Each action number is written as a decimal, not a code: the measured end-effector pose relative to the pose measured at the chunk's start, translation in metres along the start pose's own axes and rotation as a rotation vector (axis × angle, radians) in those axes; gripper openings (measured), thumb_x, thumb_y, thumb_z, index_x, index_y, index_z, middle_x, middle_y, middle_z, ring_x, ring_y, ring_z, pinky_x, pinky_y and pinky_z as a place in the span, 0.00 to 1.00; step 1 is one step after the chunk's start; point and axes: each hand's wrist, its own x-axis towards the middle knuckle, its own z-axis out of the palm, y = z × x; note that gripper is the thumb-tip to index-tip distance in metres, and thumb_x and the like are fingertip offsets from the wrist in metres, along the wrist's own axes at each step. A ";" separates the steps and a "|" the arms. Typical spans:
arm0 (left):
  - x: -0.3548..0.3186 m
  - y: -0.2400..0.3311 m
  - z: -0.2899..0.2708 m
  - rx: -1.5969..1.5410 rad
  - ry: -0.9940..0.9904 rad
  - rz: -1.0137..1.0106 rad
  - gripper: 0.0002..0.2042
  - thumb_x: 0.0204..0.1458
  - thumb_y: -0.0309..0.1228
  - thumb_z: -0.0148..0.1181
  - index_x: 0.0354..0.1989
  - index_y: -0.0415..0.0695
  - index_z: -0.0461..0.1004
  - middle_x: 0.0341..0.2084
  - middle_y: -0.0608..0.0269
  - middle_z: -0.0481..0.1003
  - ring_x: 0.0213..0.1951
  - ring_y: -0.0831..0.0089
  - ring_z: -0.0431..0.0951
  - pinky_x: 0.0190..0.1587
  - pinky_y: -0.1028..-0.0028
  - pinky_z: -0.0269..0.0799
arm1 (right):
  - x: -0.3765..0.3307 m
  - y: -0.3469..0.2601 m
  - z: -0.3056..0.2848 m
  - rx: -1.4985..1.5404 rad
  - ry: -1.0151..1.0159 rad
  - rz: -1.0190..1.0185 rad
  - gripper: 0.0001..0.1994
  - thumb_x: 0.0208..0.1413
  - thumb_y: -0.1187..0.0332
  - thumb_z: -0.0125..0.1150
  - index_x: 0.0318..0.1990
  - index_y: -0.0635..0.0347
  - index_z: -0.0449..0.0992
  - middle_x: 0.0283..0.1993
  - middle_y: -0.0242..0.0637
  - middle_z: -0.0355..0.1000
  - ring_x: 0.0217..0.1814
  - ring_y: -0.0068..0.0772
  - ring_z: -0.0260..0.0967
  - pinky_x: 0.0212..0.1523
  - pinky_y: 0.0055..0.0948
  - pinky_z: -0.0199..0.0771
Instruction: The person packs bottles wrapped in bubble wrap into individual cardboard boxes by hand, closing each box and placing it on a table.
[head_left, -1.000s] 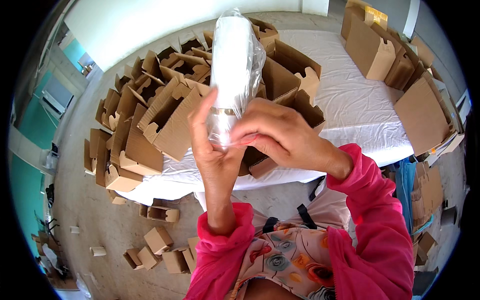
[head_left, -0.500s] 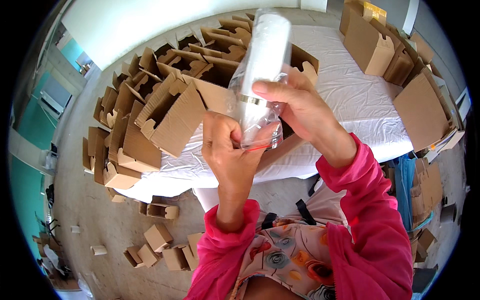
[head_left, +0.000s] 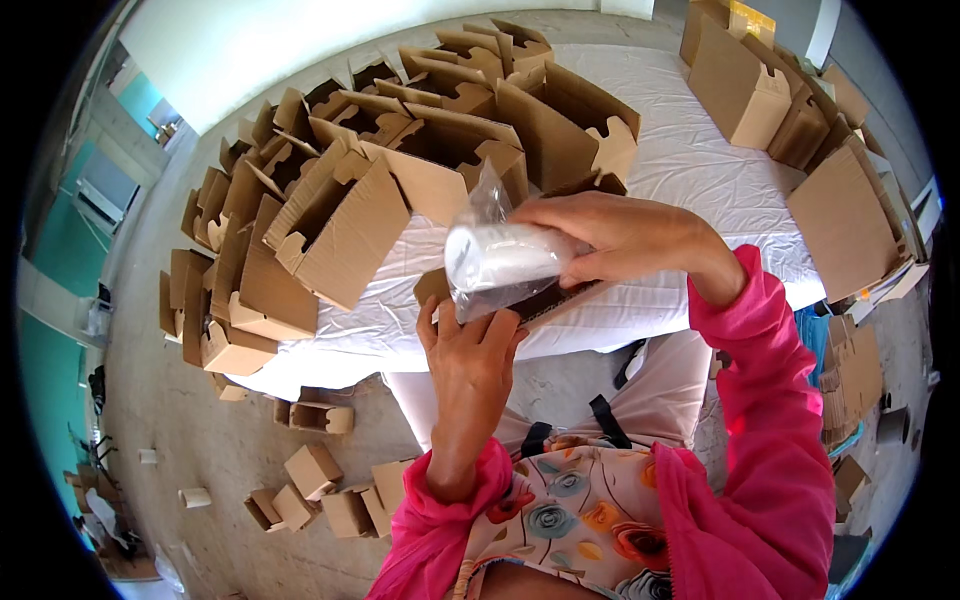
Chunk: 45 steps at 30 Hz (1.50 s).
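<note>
My right hand grips a white cylindrical bottle in a clear plastic bag, with thumb and fingers around its right end. The bottle lies nearly level, its round left end toward the left. Just under it is an open brown cardboard box at the near edge of the white-covered table, partly hidden by the bottle and my hands. My left hand is closed on the near left edge of that box, its fingertips close beneath the bagged bottle.
Several open cardboard boxes crowd the table's left and back. More cartons stand on the right end of the white cloth. Small boxes lie on the floor at lower left. Flattened cardboard is at the right.
The bagged bottle has tipped from upright to nearly level and come down over the box. My right hand has turned with it; my left hand has left the bag's bottom and moved to the box.
</note>
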 end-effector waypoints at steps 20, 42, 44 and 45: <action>-0.009 0.007 0.018 -0.294 0.299 -0.278 0.09 0.41 0.24 0.71 0.29 0.44 0.77 0.60 0.52 0.55 0.57 0.53 0.63 0.48 0.60 0.70 | 0.047 0.022 0.029 -0.536 -0.666 0.378 0.22 0.46 0.72 0.57 0.53 0.61 0.73 0.52 0.46 0.73 0.53 0.47 0.70 0.52 0.41 0.68; -0.005 -0.007 0.045 -0.564 0.256 -0.231 0.11 0.53 0.24 0.60 0.42 0.38 0.68 0.40 0.49 0.75 0.46 0.57 0.76 0.46 0.67 0.71 | -0.086 0.041 0.074 0.222 0.895 0.192 0.28 0.48 0.71 0.69 0.58 0.60 0.67 0.39 0.36 0.72 0.43 0.29 0.69 0.50 0.30 0.68; -0.003 -0.006 0.043 -0.570 0.220 -0.302 0.15 0.55 0.25 0.59 0.49 0.37 0.65 0.40 0.51 0.74 0.44 0.62 0.75 0.47 0.69 0.70 | -0.079 0.040 0.066 0.332 0.943 0.205 0.34 0.45 0.73 0.70 0.62 0.59 0.62 0.33 0.32 0.69 0.38 0.24 0.66 0.47 0.28 0.67; -0.001 -0.008 0.046 -0.611 0.278 -0.282 0.16 0.55 0.25 0.59 0.50 0.36 0.65 0.41 0.51 0.73 0.44 0.64 0.74 0.47 0.70 0.69 | -0.077 0.041 0.060 0.353 0.899 0.218 0.36 0.45 0.72 0.70 0.63 0.58 0.60 0.31 0.31 0.67 0.37 0.23 0.65 0.46 0.27 0.67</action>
